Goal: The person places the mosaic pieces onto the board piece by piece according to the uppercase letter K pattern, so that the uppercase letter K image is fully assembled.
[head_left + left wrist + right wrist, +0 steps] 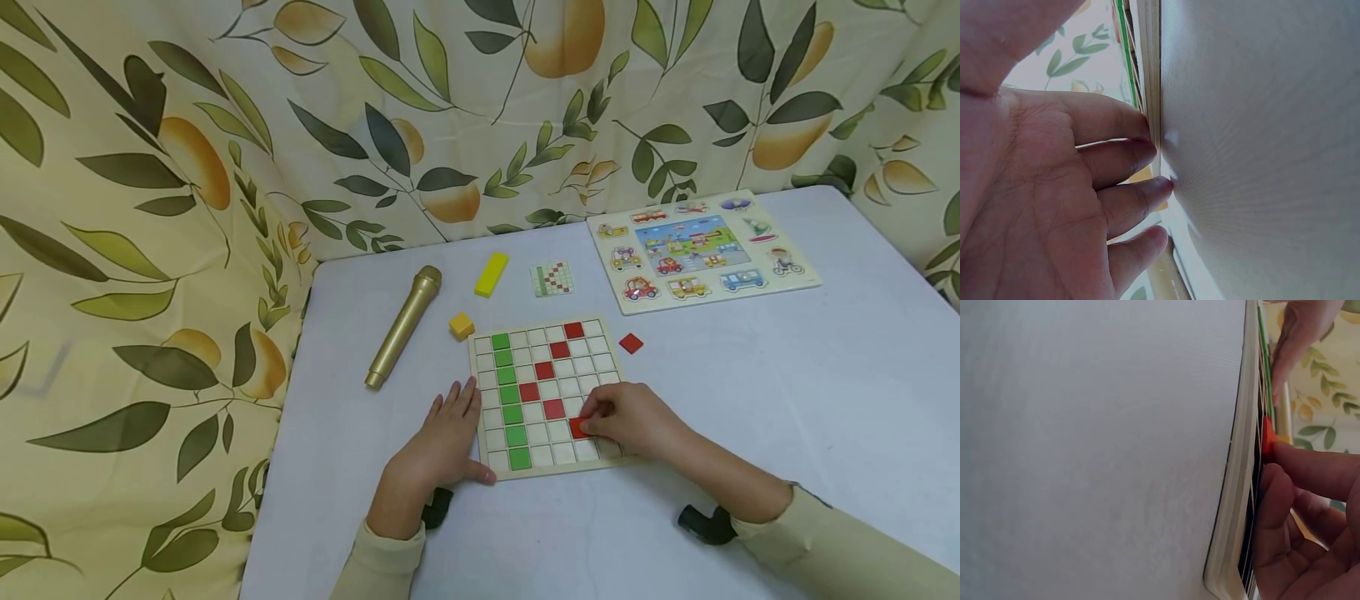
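A wooden grid board (555,474) lies on the white table, with a column of green tiles (507,375) and a slanting line of red tiles (559,350) that bends back to the right lower down. My left hand (442,437) rests along the board's left edge, fingers extended and thumb at the near corner. Between thumb and forefinger, my right hand (637,417) pinches a red tile (577,427) over a lower-right square. In the right wrist view that red tile (1268,439) stands tilted at the fingertips. Another red tile (631,343) lies loose beyond the board's right edge.
A gold microphone (403,327) lies to the left. Behind the board are a yellow-orange block (462,326), a long yellow block (491,275) and a small pattern card (552,279). A vehicle picture puzzle (622,292) lies at the back right, by the leaf-print curtain (480,117).
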{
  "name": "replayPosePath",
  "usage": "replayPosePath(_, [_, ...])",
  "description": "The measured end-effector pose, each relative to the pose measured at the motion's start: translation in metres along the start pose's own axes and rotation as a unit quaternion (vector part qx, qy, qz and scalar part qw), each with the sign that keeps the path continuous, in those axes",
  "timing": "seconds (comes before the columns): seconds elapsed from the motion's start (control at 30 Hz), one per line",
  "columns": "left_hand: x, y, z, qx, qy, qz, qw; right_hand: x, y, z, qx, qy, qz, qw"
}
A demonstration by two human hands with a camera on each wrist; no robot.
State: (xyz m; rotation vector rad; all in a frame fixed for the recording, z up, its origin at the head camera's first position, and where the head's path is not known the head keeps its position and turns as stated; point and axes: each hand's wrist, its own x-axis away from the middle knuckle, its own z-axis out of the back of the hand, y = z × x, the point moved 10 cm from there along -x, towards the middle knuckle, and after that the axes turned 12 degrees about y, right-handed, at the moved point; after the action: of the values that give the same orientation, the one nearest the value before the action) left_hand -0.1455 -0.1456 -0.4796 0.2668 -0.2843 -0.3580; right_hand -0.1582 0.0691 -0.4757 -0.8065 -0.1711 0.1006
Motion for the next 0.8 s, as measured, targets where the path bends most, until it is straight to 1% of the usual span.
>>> replayPosePath(0.17, [-0.0002,-0.0001,-0.0002,-0.001,0.001,-0.001,1.0000,0.0003,-0.0037,0.0004,0.017,0.009,0.016,0.9997])
replayPosePath(0.37, [-0.0008,0.0002,-0.0002,-0.003,0.001,-0.003,1.0000,-0.0003,-0.0038,-0.0002,0.024,0.017,0.024,0.9993])
replayPosePath(0.8, [0.0002,0.0001,-0.0008,-0.003,-0.004,0.004,1.0000,-0.0011,-0.0006,-0.0033,0.023,0.013,0.007,0.9996])
